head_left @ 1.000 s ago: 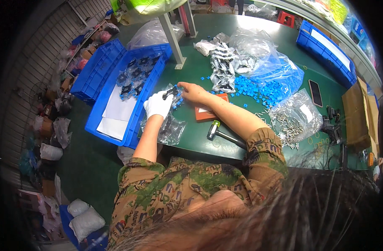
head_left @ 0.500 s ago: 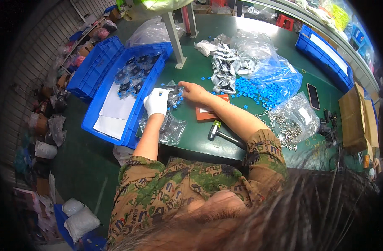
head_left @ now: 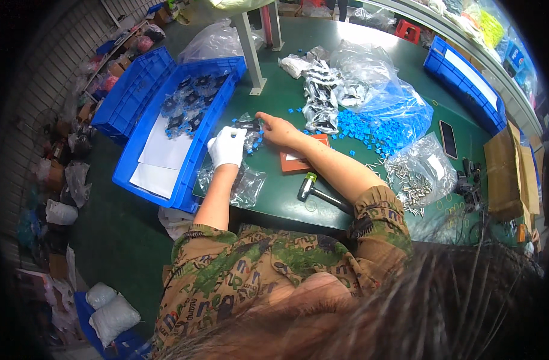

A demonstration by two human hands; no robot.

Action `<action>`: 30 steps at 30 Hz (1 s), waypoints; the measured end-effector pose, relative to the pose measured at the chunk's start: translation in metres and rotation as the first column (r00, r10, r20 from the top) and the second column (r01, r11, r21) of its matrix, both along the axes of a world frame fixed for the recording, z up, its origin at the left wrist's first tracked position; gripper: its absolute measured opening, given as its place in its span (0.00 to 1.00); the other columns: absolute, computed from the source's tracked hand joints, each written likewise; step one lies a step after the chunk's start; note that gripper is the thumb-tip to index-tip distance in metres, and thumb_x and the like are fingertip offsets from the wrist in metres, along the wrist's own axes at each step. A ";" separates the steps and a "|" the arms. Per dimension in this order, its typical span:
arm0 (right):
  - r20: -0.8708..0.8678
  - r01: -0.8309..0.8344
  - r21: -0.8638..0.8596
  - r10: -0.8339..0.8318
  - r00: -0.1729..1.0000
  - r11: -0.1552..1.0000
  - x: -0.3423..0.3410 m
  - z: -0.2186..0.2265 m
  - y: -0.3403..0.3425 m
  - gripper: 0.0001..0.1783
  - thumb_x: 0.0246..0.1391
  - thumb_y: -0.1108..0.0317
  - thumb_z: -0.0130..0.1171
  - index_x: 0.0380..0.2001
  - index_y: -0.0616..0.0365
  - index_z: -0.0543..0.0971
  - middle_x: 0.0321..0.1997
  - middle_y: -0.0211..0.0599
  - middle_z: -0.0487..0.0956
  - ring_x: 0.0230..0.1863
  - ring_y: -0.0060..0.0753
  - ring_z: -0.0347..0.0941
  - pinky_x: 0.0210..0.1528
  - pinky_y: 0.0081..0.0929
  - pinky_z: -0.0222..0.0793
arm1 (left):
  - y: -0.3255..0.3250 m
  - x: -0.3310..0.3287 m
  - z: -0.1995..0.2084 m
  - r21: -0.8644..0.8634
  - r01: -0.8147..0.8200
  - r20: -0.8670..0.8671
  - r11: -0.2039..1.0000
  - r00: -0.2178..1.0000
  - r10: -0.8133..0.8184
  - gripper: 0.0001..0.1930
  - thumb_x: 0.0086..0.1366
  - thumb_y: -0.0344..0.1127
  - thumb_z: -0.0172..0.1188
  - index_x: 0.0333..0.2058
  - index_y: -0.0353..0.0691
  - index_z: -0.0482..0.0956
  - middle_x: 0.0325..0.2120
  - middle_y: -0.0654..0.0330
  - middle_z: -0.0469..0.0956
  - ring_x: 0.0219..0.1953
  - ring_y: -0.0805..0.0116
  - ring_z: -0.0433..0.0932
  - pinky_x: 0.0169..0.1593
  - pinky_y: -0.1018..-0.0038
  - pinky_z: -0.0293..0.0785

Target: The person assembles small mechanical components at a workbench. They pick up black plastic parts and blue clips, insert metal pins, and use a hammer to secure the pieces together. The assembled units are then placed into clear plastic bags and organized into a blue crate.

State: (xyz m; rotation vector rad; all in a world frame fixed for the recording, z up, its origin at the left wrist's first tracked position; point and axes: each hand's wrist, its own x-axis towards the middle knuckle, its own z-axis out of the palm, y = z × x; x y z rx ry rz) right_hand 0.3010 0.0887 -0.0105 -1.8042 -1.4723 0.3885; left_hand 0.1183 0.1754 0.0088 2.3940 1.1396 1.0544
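A clear plastic bag with a black part (head_left: pixel 249 125) and small blue pieces lies on the green table in front of me. My left hand (head_left: pixel 227 148), in a white glove, has its fingers closed on the near left edge of this bag. From the right, my bare right hand (head_left: pixel 278 130) pinches the bag's other side with thumb and forefinger; the exact grip is partly hidden. Below my left wrist are more clear plastic bags (head_left: pixel 248 187). An orange-red box (head_left: pixel 291 164) sits under my right forearm, and nearer me lies a hammer (head_left: pixel 308 187) with a green-yellow end.
A long blue tray (head_left: pixel 122 174) on the left holds bagged black parts and white paper, beside another blue crate (head_left: pixel 130 96). Rightward lie loose blue clips (head_left: pixel 370 132), bagged black parts (head_left: pixel 320 102), a bag of metal pins (head_left: pixel 421 174), a phone (head_left: pixel 448 139) and a cardboard box (head_left: pixel 503 174). A post (head_left: pixel 250 54) stands ahead.
My left hand has shifted slightly right, closer to the black part's bag. My right hand has moved a little, its forefinger now more stretched along the bag's edge.
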 end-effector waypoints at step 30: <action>-0.034 -0.050 -0.116 0.047 0.998 0.992 -0.002 0.010 -0.005 0.20 0.58 0.61 0.54 0.53 0.46 0.80 0.45 0.46 0.83 0.48 0.48 0.80 0.55 0.39 0.73 | 0.046 -0.037 -0.003 -0.438 0.183 -0.042 0.880 0.974 -0.223 0.17 0.62 0.45 0.67 0.45 0.43 0.85 0.40 0.56 0.86 0.43 0.63 0.85 0.48 0.70 0.77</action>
